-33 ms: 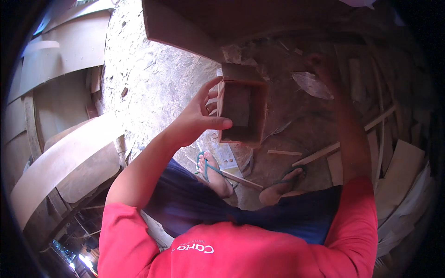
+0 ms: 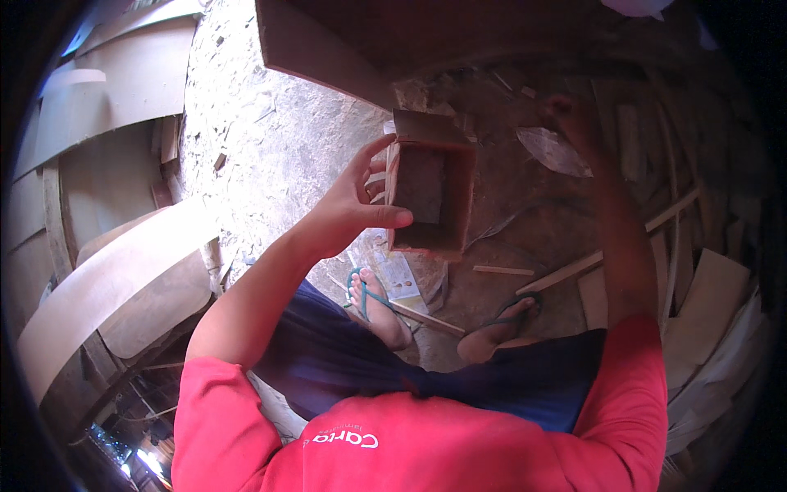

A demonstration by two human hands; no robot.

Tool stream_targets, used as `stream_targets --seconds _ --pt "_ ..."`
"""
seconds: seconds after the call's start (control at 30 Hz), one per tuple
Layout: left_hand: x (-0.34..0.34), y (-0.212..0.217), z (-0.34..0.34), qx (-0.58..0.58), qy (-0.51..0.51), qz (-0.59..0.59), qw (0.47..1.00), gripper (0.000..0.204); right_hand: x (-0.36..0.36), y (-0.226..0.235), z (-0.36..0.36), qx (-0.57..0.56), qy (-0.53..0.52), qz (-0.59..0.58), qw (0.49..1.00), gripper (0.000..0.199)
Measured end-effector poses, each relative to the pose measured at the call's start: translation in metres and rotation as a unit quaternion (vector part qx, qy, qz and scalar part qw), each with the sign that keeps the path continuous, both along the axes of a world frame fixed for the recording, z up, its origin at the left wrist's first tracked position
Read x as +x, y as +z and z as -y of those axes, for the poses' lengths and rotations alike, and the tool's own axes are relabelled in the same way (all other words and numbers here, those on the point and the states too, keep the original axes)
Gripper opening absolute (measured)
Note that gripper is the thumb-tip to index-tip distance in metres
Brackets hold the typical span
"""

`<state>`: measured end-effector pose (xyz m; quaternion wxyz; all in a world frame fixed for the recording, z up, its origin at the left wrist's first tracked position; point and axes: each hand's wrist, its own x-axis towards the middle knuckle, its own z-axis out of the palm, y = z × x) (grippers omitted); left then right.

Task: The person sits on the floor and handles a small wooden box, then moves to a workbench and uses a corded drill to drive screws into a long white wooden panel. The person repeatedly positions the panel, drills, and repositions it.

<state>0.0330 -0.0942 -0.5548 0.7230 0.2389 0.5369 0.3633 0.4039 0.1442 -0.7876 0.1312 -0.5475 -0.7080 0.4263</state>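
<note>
My left hand (image 2: pixel 352 197) grips the left side of a small open-topped wooden box (image 2: pixel 471 193), thumb over the near rim and fingers along the outer wall. The box is held above the floor, its dark inside facing up, with a flap-like board standing at its far edge. Out to the right, in deep shadow, my right hand (image 2: pixel 567 119) looks closed, fingers curled. Whatever it may hold is too dark to make out. Close by it, a pale crumpled sheet (image 2: pixel 551 152) shows, and I cannot tell whether the hand touches it.
A large brown panel (image 2: pixel 328 61) overhangs the far side. Curved boards (image 2: pixel 123 287) and stacked sheets (image 2: pixel 131 78) crowd the left. Wooden strips (image 2: pixel 566 271) and board offcuts (image 2: pixel 705 316) lie at right. My sandalled feet (image 2: pixel 377 307) stand among scraps on the dusty floor.
</note>
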Motion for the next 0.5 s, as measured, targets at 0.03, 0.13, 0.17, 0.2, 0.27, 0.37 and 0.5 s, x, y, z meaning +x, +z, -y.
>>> stream_targets --seconds 0.03,0.13,0.17,0.2,0.27,0.37,0.5 --pt "0.001 0.002 -0.003 0.002 -0.004 -0.005 1.0 0.123 -0.001 0.019 0.0 0.029 0.016 0.011 0.999 0.03" --pt "0.002 -0.003 -0.004 -0.009 -0.008 -0.038 0.999 0.121 -0.019 0.079 0.01 0.048 0.036 -0.007 0.998 0.03" --pt "0.002 -0.003 -0.005 -0.012 -0.01 -0.038 0.999 0.12 -0.028 0.101 0.016 0.043 0.036 -0.02 0.998 0.029" --pt "0.004 -0.003 -0.008 -0.015 -0.014 -0.036 0.999 0.12 -0.034 0.124 0.022 0.033 0.044 -0.07 0.996 0.031" --pt "0.007 -0.006 -0.013 -0.03 -0.018 -0.047 0.998 0.118 -0.055 0.165 0.036 0.006 0.086 -0.138 0.987 0.032" --pt "0.003 -0.018 -0.011 -0.048 -0.024 -0.068 0.996 0.119 -0.094 0.201 0.066 0.209 0.229 -0.119 0.943 0.033" --pt "-0.001 -0.014 0.001 -0.066 -0.02 -0.036 0.997 0.123 -0.089 0.202 0.038 -0.066 0.102 -0.048 0.991 0.037"
